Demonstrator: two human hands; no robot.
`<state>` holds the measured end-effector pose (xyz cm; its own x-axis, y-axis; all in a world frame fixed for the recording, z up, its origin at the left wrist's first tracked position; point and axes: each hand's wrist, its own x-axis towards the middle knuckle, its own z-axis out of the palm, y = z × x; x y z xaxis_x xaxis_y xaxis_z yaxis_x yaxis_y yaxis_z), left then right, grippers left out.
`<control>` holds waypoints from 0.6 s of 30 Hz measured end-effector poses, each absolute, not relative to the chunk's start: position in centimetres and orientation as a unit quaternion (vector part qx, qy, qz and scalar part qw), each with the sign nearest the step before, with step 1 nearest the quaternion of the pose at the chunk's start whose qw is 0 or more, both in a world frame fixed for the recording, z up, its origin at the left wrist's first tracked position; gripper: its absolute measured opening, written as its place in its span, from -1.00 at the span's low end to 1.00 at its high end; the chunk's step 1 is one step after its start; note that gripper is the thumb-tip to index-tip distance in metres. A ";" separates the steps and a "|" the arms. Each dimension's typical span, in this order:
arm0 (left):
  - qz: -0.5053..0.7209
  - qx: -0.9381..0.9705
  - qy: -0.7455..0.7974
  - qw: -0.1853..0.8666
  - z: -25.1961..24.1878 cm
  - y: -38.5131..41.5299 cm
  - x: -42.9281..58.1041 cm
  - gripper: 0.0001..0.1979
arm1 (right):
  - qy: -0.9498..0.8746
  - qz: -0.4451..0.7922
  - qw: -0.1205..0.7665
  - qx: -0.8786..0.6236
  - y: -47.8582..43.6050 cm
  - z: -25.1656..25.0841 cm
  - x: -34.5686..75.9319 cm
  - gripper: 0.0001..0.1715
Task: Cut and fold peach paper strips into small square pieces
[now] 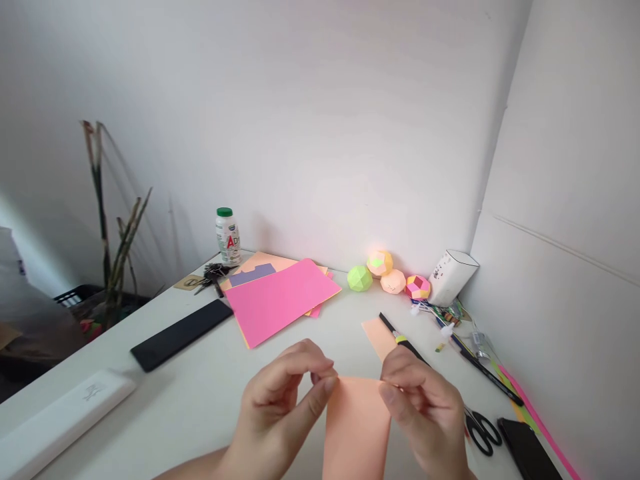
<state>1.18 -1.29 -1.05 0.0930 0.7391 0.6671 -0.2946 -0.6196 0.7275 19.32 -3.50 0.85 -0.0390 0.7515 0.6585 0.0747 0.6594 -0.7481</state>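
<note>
A strip of peach-coloured paper [356, 427] stands before me, its lower end cut off by the bottom of the view. My left hand [287, 407] pinches its upper left corner between thumb and fingers. At the upper right corner, my right hand [425, 407] pinches the same paper with thumb and forefinger. The top edge runs slightly curved between the two pinches. Just beyond my right hand lie a smaller peach paper piece [377, 339] and a black-and-yellow craft knife [401, 339] resting across it. Black-handled scissors [483, 432] lie right of that hand, partly hidden by it.
Pink sheets [283, 303] lie stacked mid-table, with a white bottle [229, 237] behind. Several paper polyhedra [360, 278] sit along the wall by a white container [453, 277]. Left are a black flat case [181, 333] and a long white box [65, 420]; right, a phone [527, 448].
</note>
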 end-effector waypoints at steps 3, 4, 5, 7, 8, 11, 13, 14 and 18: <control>0.652 0.637 0.162 0.378 -0.9 -1.2 1.0 -0.74 | -0.661 0.306 0.617 -0.298 -3.5 0.9 19.6 -0.90; 0.653 0.641 0.157 0.371 -0.8 -1.2 1.0 -0.75 | -0.660 0.314 0.615 -0.296 -3.5 0.9 19.6 -0.92; 0.655 0.645 0.151 0.363 -0.7 -1.1 0.9 -0.75 | -0.659 0.320 0.614 -0.294 -3.5 0.9 19.6 -0.94; 0.658 0.655 0.139 0.344 -0.6 -1.1 0.8 -0.74 | -0.658 0.318 0.619 -0.289 -3.5 1.0 19.7 -0.97; 0.660 0.660 0.133 0.332 -0.5 -1.0 0.8 -0.73 | -0.660 0.309 0.622 -0.286 -3.5 1.0 19.7 -0.97; 0.667 0.682 0.103 0.282 -0.3 -0.8 0.7 -0.68 | -0.677 0.261 0.633 -0.272 -3.6 1.2 19.6 -0.93; 0.668 0.700 0.075 0.241 -0.1 -0.6 0.5 -0.65 | -0.689 0.224 0.637 -0.262 -3.6 1.4 19.7 -0.92; 0.668 0.707 0.065 0.222 0.0 -0.6 0.3 -0.63 | -0.695 0.208 0.638 -0.259 -3.6 1.5 19.7 -0.93; 0.641 0.750 0.042 0.159 0.2 -0.5 -1.1 -0.57 | -0.720 0.146 0.629 -0.254 -3.8 1.8 19.8 -0.96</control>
<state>-1.14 -0.47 0.22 0.1747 0.2662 0.9480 -0.1407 -0.9461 0.2916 19.84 -3.80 1.84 -0.0792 0.5492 0.8319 0.1822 0.8284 -0.5296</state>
